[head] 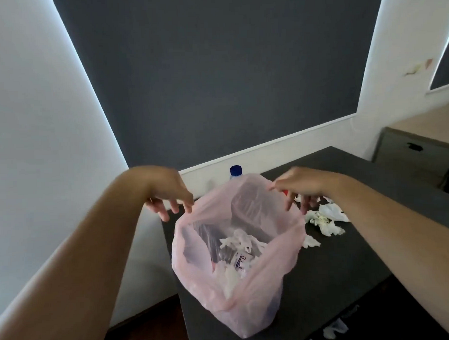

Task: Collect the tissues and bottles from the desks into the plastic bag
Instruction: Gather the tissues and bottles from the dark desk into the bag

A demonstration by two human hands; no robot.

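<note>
Both hands, left and right, apparently pinching the thin pink plastic bag rim in their fingers; a slip would collapse its mouth onto the dark counter.

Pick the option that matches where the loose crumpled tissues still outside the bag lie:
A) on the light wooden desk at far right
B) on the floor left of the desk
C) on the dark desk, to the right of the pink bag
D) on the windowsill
C: the crumpled tissues lie on the dark desk, just right of the pink plastic bag and below the right hand.
</note>
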